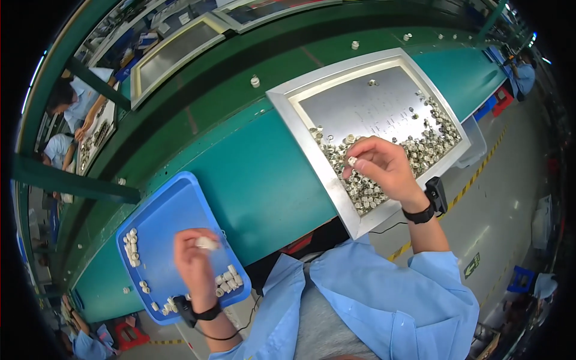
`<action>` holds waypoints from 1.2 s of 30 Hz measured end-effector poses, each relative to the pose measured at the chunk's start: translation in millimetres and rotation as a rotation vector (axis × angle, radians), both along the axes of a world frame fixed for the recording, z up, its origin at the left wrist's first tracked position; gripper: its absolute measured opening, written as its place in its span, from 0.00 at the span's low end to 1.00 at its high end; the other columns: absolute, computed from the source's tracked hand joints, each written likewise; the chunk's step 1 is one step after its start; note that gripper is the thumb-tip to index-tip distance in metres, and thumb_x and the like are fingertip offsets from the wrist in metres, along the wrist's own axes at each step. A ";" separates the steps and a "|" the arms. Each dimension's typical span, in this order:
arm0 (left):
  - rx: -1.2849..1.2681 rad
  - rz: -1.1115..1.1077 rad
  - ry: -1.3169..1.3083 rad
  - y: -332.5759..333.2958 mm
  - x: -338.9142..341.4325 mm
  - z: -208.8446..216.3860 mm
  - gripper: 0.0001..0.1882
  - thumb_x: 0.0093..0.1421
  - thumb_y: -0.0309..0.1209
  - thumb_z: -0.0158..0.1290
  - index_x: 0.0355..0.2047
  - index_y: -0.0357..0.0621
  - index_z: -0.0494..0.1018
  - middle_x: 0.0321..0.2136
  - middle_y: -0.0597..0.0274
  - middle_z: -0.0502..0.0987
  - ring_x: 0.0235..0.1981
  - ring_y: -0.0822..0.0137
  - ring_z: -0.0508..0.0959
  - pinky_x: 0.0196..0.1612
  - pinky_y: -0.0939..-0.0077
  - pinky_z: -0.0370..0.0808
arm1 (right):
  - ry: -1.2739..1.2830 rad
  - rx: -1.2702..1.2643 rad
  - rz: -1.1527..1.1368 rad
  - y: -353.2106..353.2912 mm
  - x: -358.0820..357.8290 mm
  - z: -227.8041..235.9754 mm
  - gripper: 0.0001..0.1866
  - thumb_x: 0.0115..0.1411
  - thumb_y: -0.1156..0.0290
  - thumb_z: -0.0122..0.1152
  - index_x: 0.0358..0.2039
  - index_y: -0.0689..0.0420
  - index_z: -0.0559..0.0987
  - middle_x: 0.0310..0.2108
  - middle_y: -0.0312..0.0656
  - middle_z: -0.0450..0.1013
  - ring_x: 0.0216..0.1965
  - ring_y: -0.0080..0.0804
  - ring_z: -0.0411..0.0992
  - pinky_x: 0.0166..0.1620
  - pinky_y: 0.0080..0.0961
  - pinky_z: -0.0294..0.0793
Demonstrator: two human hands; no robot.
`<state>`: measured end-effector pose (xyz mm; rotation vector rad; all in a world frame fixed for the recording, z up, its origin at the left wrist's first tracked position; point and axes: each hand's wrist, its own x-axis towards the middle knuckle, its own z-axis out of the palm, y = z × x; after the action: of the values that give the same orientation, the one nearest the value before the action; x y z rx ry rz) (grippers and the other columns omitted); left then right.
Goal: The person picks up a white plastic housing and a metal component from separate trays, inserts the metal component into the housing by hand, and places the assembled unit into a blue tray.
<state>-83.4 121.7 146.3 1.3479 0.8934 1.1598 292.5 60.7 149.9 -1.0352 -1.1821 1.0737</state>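
Left hand (195,264), loosely curled, holds a white part (207,243) over a blue tray (171,219); right hand (390,171) pinches a pale piece (352,161) above a silver-framed tray (287,108).

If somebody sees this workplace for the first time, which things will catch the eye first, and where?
Probably the silver-framed tray on the green bench, with small shiny parts heaped toward its near and right sides; above them, the right hand pinches a small pale piece. Next, at lower left, the bright blue tray holds white pieces near its edges, beneath the left hand with a blurred white piece.
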 end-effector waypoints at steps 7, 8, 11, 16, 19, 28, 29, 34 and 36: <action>-0.191 -0.493 -0.275 -20.0 60.7 -16.1 0.10 0.61 0.26 0.45 0.40 0.34 0.70 0.29 0.62 0.71 0.31 0.71 0.69 0.35 0.77 0.66 | 0.149 0.191 0.157 16.3 -91.9 -3.6 0.11 0.64 0.81 0.52 0.46 0.65 0.76 0.42 0.50 0.76 0.47 0.43 0.76 0.49 0.39 0.76; -0.199 -0.464 -0.274 -27.3 63.1 -13.5 0.10 0.61 0.26 0.45 0.40 0.34 0.70 0.29 0.62 0.71 0.31 0.71 0.69 0.35 0.77 0.66 | 0.151 0.253 0.162 16.4 -102.2 -6.6 0.11 0.64 0.81 0.52 0.46 0.65 0.76 0.43 0.51 0.76 0.48 0.45 0.75 0.51 0.41 0.76; -0.318 -0.343 -0.246 -37.4 73.8 0.9 0.13 0.68 0.32 0.46 0.44 0.34 0.73 0.30 0.65 0.72 0.31 0.75 0.68 0.36 0.80 0.66 | 0.131 0.281 0.204 18.7 -123.3 -16.1 0.11 0.63 0.80 0.53 0.46 0.65 0.77 0.46 0.53 0.75 0.50 0.46 0.74 0.54 0.44 0.73; -0.351 -0.260 -0.383 -37.7 67.5 -1.9 0.15 0.70 0.35 0.48 0.47 0.34 0.74 0.32 0.67 0.74 0.32 0.78 0.68 0.37 0.82 0.67 | 0.127 0.295 0.289 25.9 -135.9 -19.3 0.10 0.63 0.79 0.54 0.43 0.64 0.78 0.49 0.53 0.74 0.53 0.48 0.72 0.59 0.46 0.68; -0.376 -0.240 -0.343 -36.1 58.9 -9.5 0.12 0.69 0.31 0.50 0.46 0.34 0.74 0.35 0.66 0.76 0.34 0.78 0.71 0.39 0.83 0.69 | 0.074 0.264 0.317 27.4 -136.1 -19.4 0.10 0.62 0.78 0.55 0.43 0.64 0.79 0.49 0.53 0.73 0.54 0.47 0.71 0.58 0.44 0.69; -0.295 -0.130 -0.225 -30.9 62.0 -0.3 0.11 0.69 0.32 0.50 0.45 0.35 0.74 0.36 0.65 0.77 0.39 0.79 0.74 0.40 0.85 0.69 | -0.550 0.639 0.017 37.9 -143.5 0.6 0.13 0.50 0.78 0.66 0.39 0.60 0.80 0.44 0.49 0.75 0.46 0.43 0.74 0.50 0.42 0.68; -0.315 -0.114 -0.246 -30.2 62.5 0.1 0.11 0.69 0.32 0.50 0.45 0.35 0.73 0.36 0.66 0.77 0.38 0.79 0.73 0.40 0.86 0.69 | -0.550 0.638 0.015 38.6 -143.0 -0.4 0.13 0.50 0.78 0.66 0.39 0.60 0.80 0.44 0.49 0.75 0.46 0.43 0.74 0.50 0.42 0.68; -0.356 -0.113 -0.276 -29.2 60.0 -4.0 0.12 0.69 0.32 0.50 0.45 0.35 0.73 0.36 0.67 0.76 0.35 0.81 0.70 0.37 0.86 0.66 | -0.536 0.676 -0.059 39.8 -137.5 -7.3 0.13 0.44 0.78 0.68 0.33 0.57 0.80 0.38 0.44 0.77 0.40 0.40 0.76 0.50 0.42 0.66; -0.359 -0.129 -0.270 -30.0 59.9 -5.0 0.12 0.70 0.32 0.50 0.45 0.35 0.73 0.36 0.67 0.76 0.34 0.81 0.70 0.37 0.86 0.66 | -0.514 0.624 -0.091 39.0 -136.0 -6.0 0.11 0.45 0.78 0.67 0.32 0.56 0.80 0.35 0.39 0.77 0.36 0.36 0.74 0.48 0.39 0.65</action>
<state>-23.5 91.7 141.2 0.9183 0.7630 0.9976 156.5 99.7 143.9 -0.8672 -1.7187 0.3114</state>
